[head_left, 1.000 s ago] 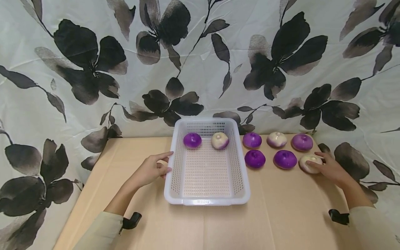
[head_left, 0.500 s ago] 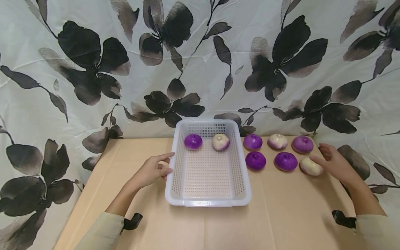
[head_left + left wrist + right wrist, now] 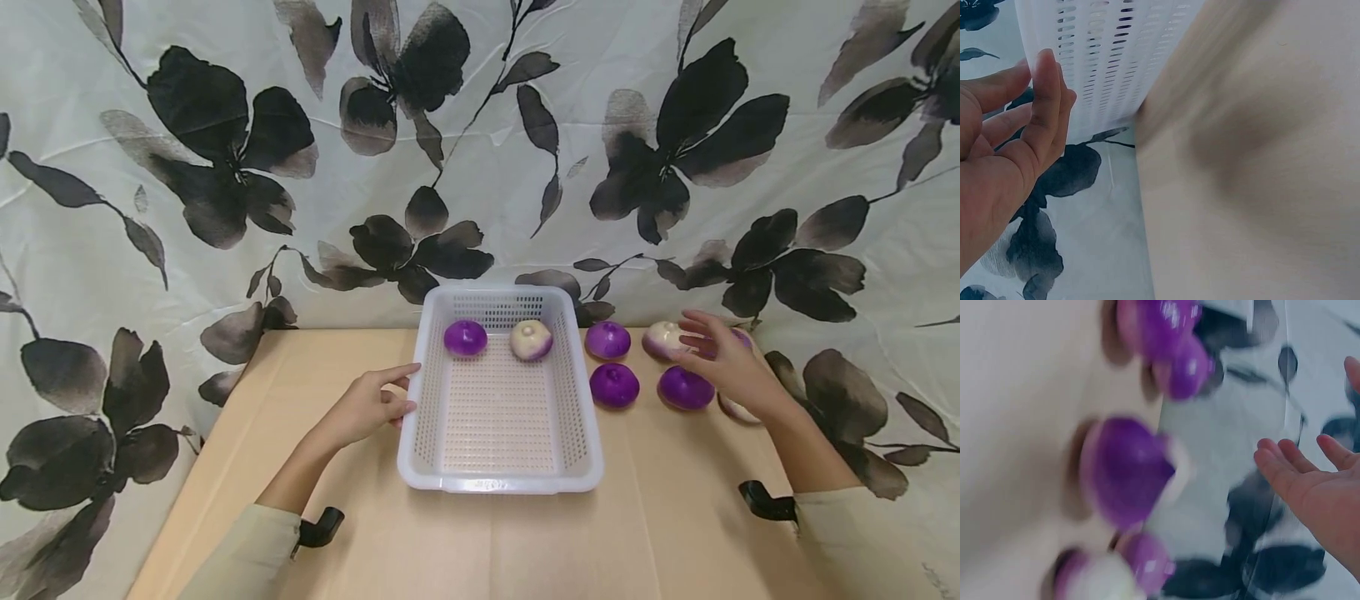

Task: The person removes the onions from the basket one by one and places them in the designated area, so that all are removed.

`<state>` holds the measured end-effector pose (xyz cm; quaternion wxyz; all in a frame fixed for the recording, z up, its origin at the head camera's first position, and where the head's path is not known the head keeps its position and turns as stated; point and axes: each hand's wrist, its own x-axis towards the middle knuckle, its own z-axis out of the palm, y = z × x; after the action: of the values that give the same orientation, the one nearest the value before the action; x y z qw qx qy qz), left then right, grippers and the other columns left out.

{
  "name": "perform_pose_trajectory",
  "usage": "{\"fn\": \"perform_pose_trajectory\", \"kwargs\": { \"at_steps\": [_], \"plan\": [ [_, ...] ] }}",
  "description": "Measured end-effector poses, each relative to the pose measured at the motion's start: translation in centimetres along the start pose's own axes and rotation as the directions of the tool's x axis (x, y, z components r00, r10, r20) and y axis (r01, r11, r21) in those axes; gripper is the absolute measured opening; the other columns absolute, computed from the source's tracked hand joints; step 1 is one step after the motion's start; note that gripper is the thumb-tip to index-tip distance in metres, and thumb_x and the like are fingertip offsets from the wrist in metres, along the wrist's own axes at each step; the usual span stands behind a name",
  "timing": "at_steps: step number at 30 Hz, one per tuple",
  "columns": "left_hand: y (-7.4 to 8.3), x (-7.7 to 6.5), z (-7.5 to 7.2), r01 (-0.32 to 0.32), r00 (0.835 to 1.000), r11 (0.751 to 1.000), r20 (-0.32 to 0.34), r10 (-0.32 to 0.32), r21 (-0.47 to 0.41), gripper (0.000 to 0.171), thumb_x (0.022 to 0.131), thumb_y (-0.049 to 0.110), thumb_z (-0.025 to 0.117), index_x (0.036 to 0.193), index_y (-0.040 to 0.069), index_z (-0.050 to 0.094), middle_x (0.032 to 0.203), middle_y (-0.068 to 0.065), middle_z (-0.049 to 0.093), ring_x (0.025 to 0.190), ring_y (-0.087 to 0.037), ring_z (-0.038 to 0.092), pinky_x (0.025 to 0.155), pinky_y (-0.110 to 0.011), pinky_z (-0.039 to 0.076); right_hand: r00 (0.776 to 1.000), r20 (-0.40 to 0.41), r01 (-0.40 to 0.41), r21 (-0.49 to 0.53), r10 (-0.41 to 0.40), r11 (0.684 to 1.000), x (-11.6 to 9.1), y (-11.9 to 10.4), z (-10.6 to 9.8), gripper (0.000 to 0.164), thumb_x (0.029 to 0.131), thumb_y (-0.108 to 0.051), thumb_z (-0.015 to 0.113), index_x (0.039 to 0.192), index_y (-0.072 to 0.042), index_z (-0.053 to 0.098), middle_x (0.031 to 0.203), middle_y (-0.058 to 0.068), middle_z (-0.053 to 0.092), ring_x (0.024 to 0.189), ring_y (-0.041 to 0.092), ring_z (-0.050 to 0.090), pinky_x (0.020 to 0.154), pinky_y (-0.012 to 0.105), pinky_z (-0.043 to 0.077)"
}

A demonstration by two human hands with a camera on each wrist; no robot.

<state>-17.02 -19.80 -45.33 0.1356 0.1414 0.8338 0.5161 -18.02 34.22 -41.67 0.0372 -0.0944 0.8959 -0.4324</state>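
Note:
A white perforated plastic basket stands mid-table. Inside it, toward the back, are a purple onion and a white-and-purple onion. My left hand holds the basket's left rim with its thumb and fingertips. The right hand hovers over the onions right of the basket, fingers spread and nothing in its grasp. Below it sit a purple onion and a pale onion, the latter partly covered. Two other onions are mostly hidden behind the hand and wrist. The right wrist view is blurred.
Two purple onions stand one behind the other by the basket's right wall. The light wooden table ends against a white curtain with dark flower prints.
My right hand has left the pale front onion at the right end, lifted, and swung leftward over the row. The left hand and basket have stayed in place.

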Motion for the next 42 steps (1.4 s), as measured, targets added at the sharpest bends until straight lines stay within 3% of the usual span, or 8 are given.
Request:
{"fn": "perform_pose_trajectory", "kwargs": {
  "at_steps": [4, 10, 19, 24, 33, 37, 42],
  "plan": [
    [0.0, 0.0, 0.0, 0.008, 1.0, 1.0, -0.001, -0.008, -0.004, 0.062, 0.094, -0.005, 0.068, 0.152, -0.005, 0.045, 0.126, -0.03, 0.057, 0.072, -0.018, 0.067, 0.068, -0.043, 0.065, 0.999, 0.043, 0.011, 0.076, -0.014, 0.997, 1.8, -2.0, 2.2, 0.084, 0.103, -0.03, 0.066, 0.164, -0.007, 0.014, 0.162, 0.027, 0.03, 0.147, 0.051, 0.035, 0.114, 0.062, 0.039],
    [0.0, 0.0, 0.0, -0.003, 1.0, 1.0, 0.004, 0.003, -0.003, 0.062, 0.094, -0.004, 0.068, 0.152, -0.006, 0.044, 0.126, -0.031, 0.057, 0.07, -0.018, 0.066, 0.068, -0.044, 0.065, 0.992, 0.105, 0.066, 0.096, -0.076, 0.993, 5.0, -4.7, 4.2, 0.081, 0.102, -0.022, 0.067, 0.162, -0.002, 0.017, 0.162, 0.03, 0.029, 0.147, 0.054, 0.032, 0.119, 0.067, 0.034],
    [-0.1, -0.1, -0.1, 0.005, 1.0, 1.0, -0.011, -0.005, 0.017, 0.062, 0.094, -0.005, 0.068, 0.152, -0.005, 0.045, 0.126, -0.03, 0.058, 0.072, -0.014, 0.068, 0.069, -0.044, 0.065, 0.966, 0.254, 0.056, -0.034, -0.045, 0.998, 10.2, -7.8, 6.5, 0.078, 0.1, -0.028, 0.069, 0.159, 0.0, 0.026, 0.163, 0.03, 0.029, 0.15, 0.052, 0.03, 0.123, 0.063, 0.029],
    [-0.2, 0.0, -0.1, -0.006, 1.0, 1.0, -0.002, 0.006, 0.007, 0.062, 0.094, -0.006, 0.067, 0.152, -0.006, 0.044, 0.126, -0.031, 0.058, 0.073, -0.014, 0.068, 0.07, -0.046, 0.065, 0.944, 0.324, 0.09, -0.098, -0.054, 0.991, 11.9, -9.3, 7.7, 0.077, 0.1, -0.026, 0.068, 0.158, 0.003, 0.028, 0.161, 0.031, 0.031, 0.147, 0.054, 0.033, 0.122, 0.065, 0.031],
    [-0.1, -0.3, -0.3, -0.005, 1.0, 1.0, 0.003, 0.005, 0.003, 0.063, 0.094, -0.005, 0.067, 0.152, -0.006, 0.044, 0.127, -0.031, 0.057, 0.071, -0.017, 0.066, 0.067, -0.037, 0.065, 0.936, 0.347, 0.108, -0.141, -0.053, 0.984, 14.0, -12.5, 10.6, 0.076, 0.098, -0.027, 0.068, 0.156, 0.006, 0.032, 0.159, 0.03, 0.038, 0.147, 0.046, 0.039, 0.123, 0.058, 0.034],
    [-0.1, -0.3, -0.3, -0.003, 1.0, 1.0, 0.008, 0.003, -0.001, 0.063, 0.094, -0.006, 0.067, 0.152, -0.006, 0.044, 0.127, -0.031, 0.057, 0.071, -0.017, 0.066, 0.068, -0.04, 0.065, 0.93, 0.368, 0.058, -0.161, 0.005, 0.985, 14.8, -13.4, 12.0, 0.076, 0.099, -0.029, 0.067, 0.155, 0.009, 0.033, 0.155, 0.03, 0.043, 0.146, 0.042, 0.042, 0.124, 0.055, 0.033],
    [-0.1, -0.1, -0.3, -0.01, 1.0, 1.0, 0.017, 0.01, -0.001, 0.063, 0.095, -0.005, 0.066, 0.153, -0.007, 0.043, 0.127, -0.031, 0.057, 0.071, -0.017, 0.066, 0.069, -0.04, 0.065, 0.941, 0.326, -0.025, -0.208, 0.093, 0.978, 15.6, -13.6, 13.6, 0.081, 0.099, -0.036, 0.066, 0.155, 0.011, 0.032, 0.156, 0.027, 0.044, 0.147, 0.039, 0.041, 0.127, 0.051, 0.031]
  ]
}}
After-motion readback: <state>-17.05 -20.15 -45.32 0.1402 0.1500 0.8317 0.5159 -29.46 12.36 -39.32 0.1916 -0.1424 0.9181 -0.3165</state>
